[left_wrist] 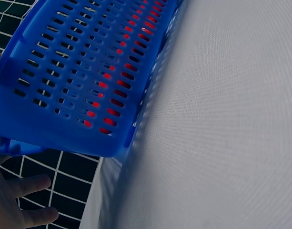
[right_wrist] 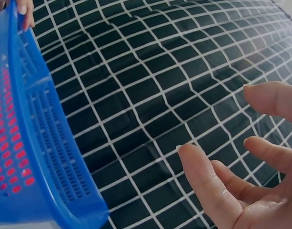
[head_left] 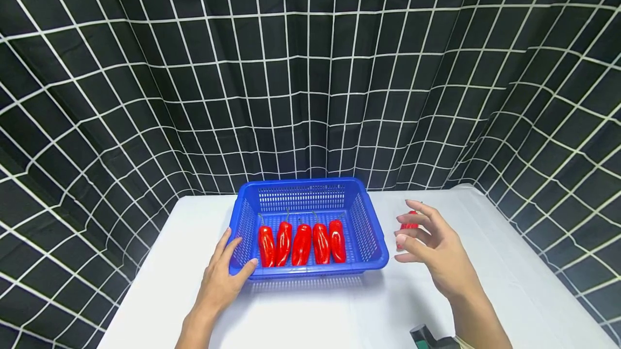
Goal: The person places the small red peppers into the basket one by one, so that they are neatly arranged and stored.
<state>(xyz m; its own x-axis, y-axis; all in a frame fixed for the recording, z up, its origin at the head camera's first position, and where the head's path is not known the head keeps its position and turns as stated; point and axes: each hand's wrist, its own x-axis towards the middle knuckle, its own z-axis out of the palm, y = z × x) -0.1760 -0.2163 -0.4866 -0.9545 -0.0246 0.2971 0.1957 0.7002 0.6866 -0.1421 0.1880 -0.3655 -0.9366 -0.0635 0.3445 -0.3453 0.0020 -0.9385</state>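
Note:
A blue plastic basket (head_left: pixel 310 272) stands on the white table, with several shiny red peppers (head_left: pixel 302 245) in a row inside. My left hand (head_left: pixel 218 279) rests at its front left corner, thumb over the front rim and fingers, fairly straight, along the left side. In the left wrist view two of those fingers (left_wrist: pixel 34 185) extend free of the basket. On the right, my right hand (head_left: pixel 436 246) hovers with thumb and fingers spread. Another red pepper (head_left: pixel 412 220) shows behind its fingers, mostly hidden. Nothing appears between the right hand's fingers in the right wrist view.
The white table (head_left: pixel 310 316) extends in front of the basket and to both sides. A black curtain with a white grid (head_left: pixel 310 79) hangs close behind and at the sides. A dark device (head_left: pixel 427 336) sits at the right wrist.

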